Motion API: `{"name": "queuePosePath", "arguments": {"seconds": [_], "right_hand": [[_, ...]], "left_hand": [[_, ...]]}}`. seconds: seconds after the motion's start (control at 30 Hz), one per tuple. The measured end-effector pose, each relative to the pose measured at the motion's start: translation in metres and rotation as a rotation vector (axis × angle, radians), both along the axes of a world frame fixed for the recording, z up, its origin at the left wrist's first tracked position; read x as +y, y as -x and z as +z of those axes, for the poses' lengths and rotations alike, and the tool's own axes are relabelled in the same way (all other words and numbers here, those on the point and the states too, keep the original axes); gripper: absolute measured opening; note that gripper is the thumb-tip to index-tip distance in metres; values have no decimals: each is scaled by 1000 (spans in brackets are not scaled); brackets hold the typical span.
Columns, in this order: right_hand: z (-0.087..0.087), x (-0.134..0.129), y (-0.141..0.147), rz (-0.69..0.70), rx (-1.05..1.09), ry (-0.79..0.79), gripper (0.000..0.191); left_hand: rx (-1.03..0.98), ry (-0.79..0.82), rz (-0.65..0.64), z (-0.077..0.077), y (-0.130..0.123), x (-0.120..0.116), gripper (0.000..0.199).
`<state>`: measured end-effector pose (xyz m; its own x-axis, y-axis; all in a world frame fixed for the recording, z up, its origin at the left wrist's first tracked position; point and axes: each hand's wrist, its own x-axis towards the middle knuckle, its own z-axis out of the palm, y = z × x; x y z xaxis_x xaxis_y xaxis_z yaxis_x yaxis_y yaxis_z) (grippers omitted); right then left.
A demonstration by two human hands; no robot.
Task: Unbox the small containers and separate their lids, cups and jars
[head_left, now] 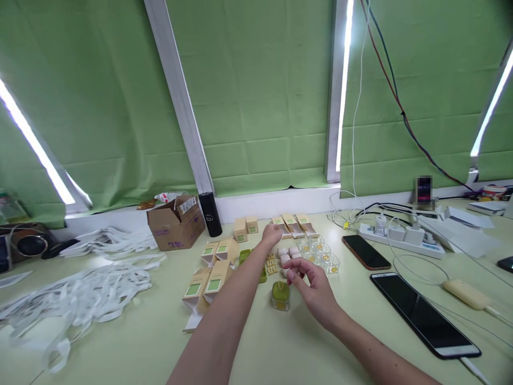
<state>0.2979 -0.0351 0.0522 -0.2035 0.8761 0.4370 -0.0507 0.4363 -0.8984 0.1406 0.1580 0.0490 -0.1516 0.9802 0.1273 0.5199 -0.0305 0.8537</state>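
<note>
My left hand (272, 233) reaches across the table to the near side of a row of small kraft cartons with green labels (292, 226); its fingers are mostly hidden. My right hand (311, 283) curves inward, thumb and fingertips drawn close together beside small pale pinkish-white blocks (284, 259). Whether one block is pinched there is too small to tell. Just below those fingertips stands a small clear square jar with a green top (280, 295). Small gold-coloured pieces (271, 264) lie between my arms. Green lids (262, 275) are partly covered by my left forearm.
Clear square jars (318, 251) stand right of the blocks. More kraft cartons (214, 279) lie left of my forearm. A cardboard box (176, 224), black cylinder (210, 215) and white strips (96, 283) are farther left. Phones (422, 313) and a power strip (401, 239) with cables occupy the right.
</note>
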Motion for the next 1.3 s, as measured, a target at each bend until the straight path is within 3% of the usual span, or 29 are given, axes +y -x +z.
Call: {"name": "queuePosePath", "arguments": {"seconds": [0.13, 0.27, 0.47, 0.6, 0.77, 0.9, 1.03, 1.17, 1.3], "right_hand": [[-1, 5, -2, -57, 12, -12, 28], [-5, 12, -5, -100, 97, 23, 32], [-14, 20, -5, -91, 180, 81, 42], [-21, 26, -4, -67, 171, 96, 42], [-28, 30, -4, -40, 141, 119, 38], [-29, 32, -3, -39, 127, 133, 32], [-27, 31, -1, -19, 142, 190, 37], [-21, 25, 2, 252, 274, 415, 50], [-18, 16, 5, 493, 417, 573, 47]], "left_hand": [[22, -81, 5, 24, 10, -28, 26], [64, -190, -51, 38, 26, -88, 28], [275, -251, -267, 36, 51, -190, 46], [400, -171, -367, 36, 49, -224, 59], [491, -52, -393, 35, 35, -229, 53], [404, 19, -365, 36, 37, -222, 44], [276, 6, -348, 47, 42, -211, 43], [169, -63, -322, 48, 44, -203, 48], [72, -174, -248, 31, 45, -203, 49]]}}
